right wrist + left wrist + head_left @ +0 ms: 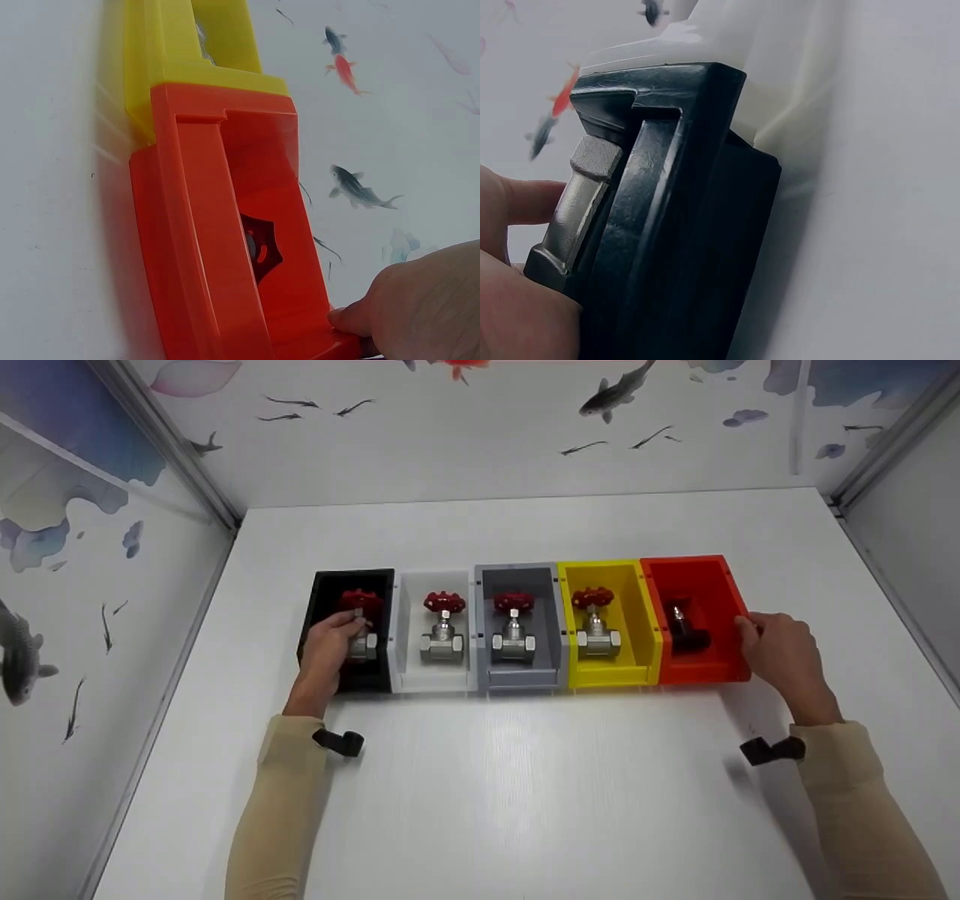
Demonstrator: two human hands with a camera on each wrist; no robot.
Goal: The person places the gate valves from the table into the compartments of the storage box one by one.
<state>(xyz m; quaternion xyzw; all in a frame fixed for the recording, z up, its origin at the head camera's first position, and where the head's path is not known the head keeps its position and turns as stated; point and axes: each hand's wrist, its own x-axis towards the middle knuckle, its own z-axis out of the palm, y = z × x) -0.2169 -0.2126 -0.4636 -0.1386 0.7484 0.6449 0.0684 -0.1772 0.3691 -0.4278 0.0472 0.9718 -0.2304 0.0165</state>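
In the head view, my left hand (330,649) reaches into the black bin (354,684) and grips a metal gate valve (364,649) with a red handwheel (361,599). The left wrist view shows the valve's body (574,217) beside my fingers, behind the front wall of the black bin (705,195); the fingertips are hidden there. At the row's other end, my right hand (784,652) pinches the right side wall of the red bin (724,645). Inside that bin lies a dark valve (688,636) with a red handwheel (262,247), apart from my hand.
Between the two end bins, a white bin (435,681), a grey bin (523,679) and a yellow bin (611,676) stand joined in the row, each with a red-handled valve inside. They sit on a white table (510,787), enclosed by printed panels (480,442) at the back and sides.
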